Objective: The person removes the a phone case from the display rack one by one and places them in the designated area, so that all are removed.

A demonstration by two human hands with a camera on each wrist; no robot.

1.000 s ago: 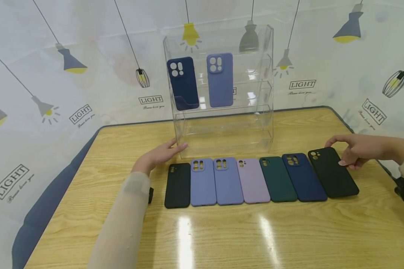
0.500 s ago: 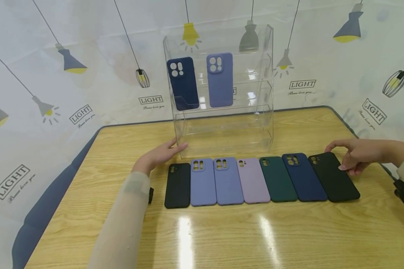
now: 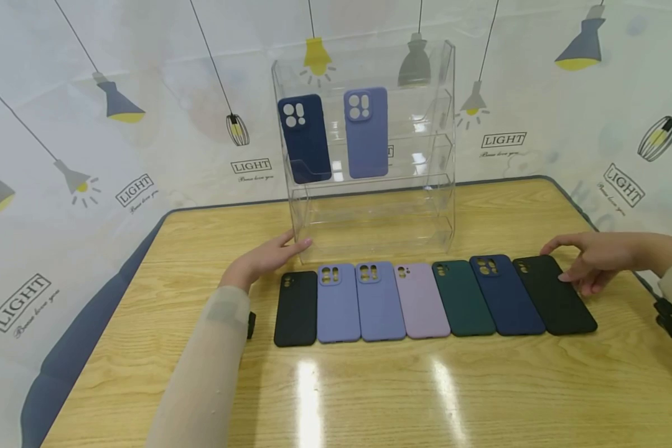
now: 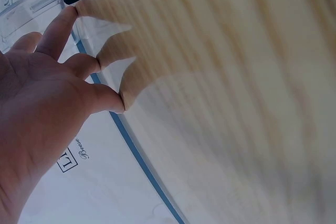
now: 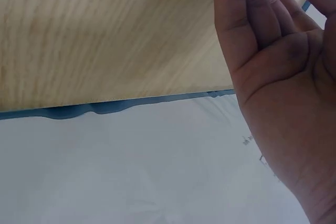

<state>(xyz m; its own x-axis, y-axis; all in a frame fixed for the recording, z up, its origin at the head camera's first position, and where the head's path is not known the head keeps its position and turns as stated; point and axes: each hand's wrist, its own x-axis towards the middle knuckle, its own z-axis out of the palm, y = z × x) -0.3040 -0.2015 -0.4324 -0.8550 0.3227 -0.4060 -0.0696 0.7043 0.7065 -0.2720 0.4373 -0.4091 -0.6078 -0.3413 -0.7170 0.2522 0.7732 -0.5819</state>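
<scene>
In the head view, a row of phone cases lies on the table. My right hand (image 3: 605, 261) holds the black phone case (image 3: 557, 298) at the right end, index finger at its top edge and thumb on its right side. To its left are a dark blue case (image 3: 509, 298), a green case (image 3: 463, 302), a pink case (image 3: 422, 305), two lavender cases (image 3: 381, 305) and another black case (image 3: 295, 311). My left hand (image 3: 266, 255) rests at the lower left side of the clear display rack (image 3: 375, 239); in the left wrist view some fingertips touch the table.
Upright in the rack stand a navy phone case (image 3: 305, 140) and a lavender phone case (image 3: 366, 134). Behind the wooden table (image 3: 369, 386) hangs a lamp-printed cloth (image 3: 185, 168). The table's rear edge runs behind the rack.
The right-hand black case has come down slightly toward me and now lies flush beside the dark blue one. My right thumb has slid a little left. My left hand stays put.
</scene>
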